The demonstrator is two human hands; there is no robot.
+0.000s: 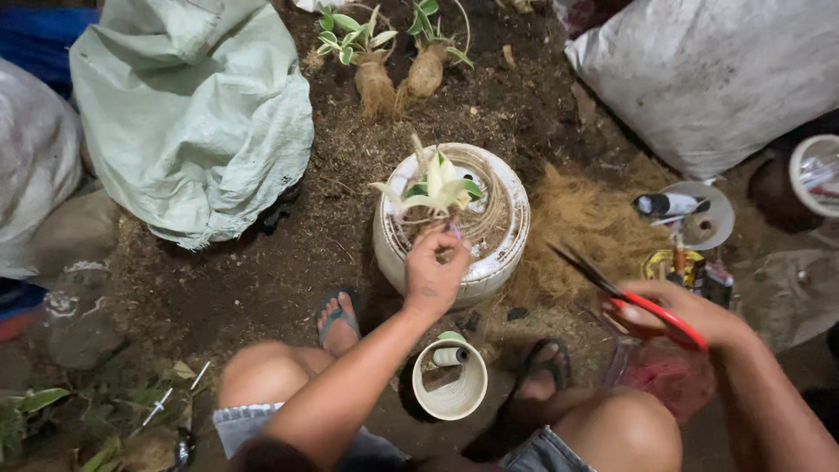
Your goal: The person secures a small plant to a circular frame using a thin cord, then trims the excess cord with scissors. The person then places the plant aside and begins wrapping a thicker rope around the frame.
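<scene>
1. Two hands worked over soil: the left hand (433,273) pinched, fingers pressed together, at the base of a plant (434,186) sitting on a white pot (502,253) wound with twine.
2. The right hand (690,316) gripped red-handled scissors (629,299), fingers curled through the handles, blades slightly parted, beside coir (585,229).

Backyard potting spot — bare soil (262,288), sacks (192,114), seedlings (358,35)
</scene>
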